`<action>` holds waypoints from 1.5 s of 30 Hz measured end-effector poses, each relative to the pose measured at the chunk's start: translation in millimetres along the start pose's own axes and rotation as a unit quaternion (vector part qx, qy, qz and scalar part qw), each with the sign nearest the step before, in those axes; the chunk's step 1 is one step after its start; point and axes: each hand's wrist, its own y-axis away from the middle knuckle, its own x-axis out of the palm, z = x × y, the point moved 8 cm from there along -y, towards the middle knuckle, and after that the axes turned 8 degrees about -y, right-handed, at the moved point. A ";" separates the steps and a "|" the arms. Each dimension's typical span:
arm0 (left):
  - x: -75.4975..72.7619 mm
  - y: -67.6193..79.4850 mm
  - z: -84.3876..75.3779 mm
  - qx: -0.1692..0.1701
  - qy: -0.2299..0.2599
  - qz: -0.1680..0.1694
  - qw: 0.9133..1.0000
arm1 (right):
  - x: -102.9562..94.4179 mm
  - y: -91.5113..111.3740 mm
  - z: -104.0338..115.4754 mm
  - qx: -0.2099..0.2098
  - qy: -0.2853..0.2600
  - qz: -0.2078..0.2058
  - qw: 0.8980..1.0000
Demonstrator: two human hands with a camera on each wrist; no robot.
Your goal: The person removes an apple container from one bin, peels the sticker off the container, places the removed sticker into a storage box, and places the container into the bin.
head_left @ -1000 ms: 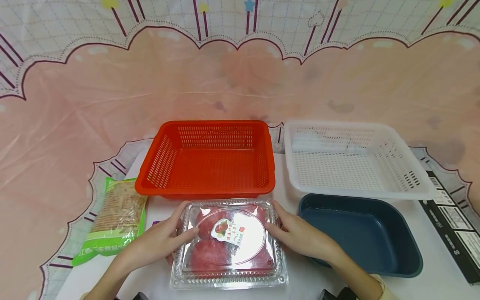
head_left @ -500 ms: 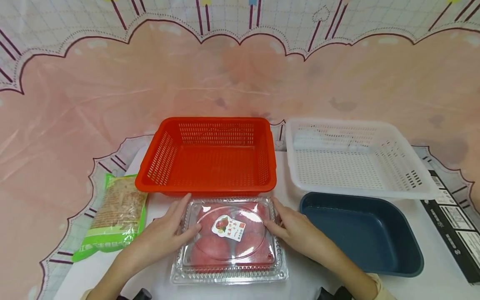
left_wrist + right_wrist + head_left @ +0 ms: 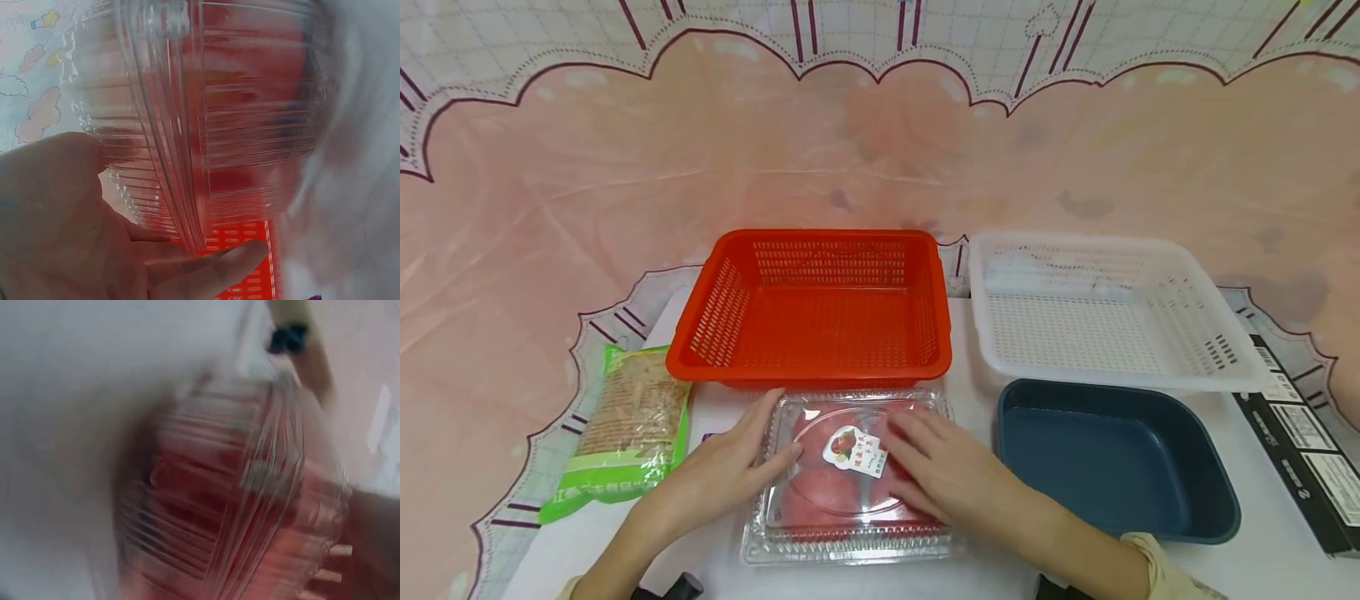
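Observation:
A clear plastic clamshell box (image 3: 842,500) with red contents and a fruit sticker (image 3: 856,452) on its lid rests on the white table, its clasp edge toward the person. My left hand (image 3: 730,471) holds its left side, thumb over the lid and fingers along the far left corner; the left wrist view shows those fingers (image 3: 237,262) by the ribbed wall and rim. Over the lid's right half lies my right hand (image 3: 951,462), fingers extended beside the sticker and covering part of the red contents. Blur in the right wrist view leaves its fingertips unclear there.
A red basket (image 3: 940,333) stands just behind the box. To the right are a white basket (image 3: 1120,382) and, nearer, a dark blue basin (image 3: 1213,500). A green-edged bag (image 3: 617,433) lies left; a black strip with white labels (image 3: 1303,458) lies far right.
My right hand has moved left from the box's right side onto the lid. The left hand stays at the left side, its index finger straighter than a second ago.

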 end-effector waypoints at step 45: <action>2.2 0.6 0.0 0.016 -0.023 -0.001 1.000 | 48.9 -43.1 14.9 -0.145 -0.087 0.244 0.955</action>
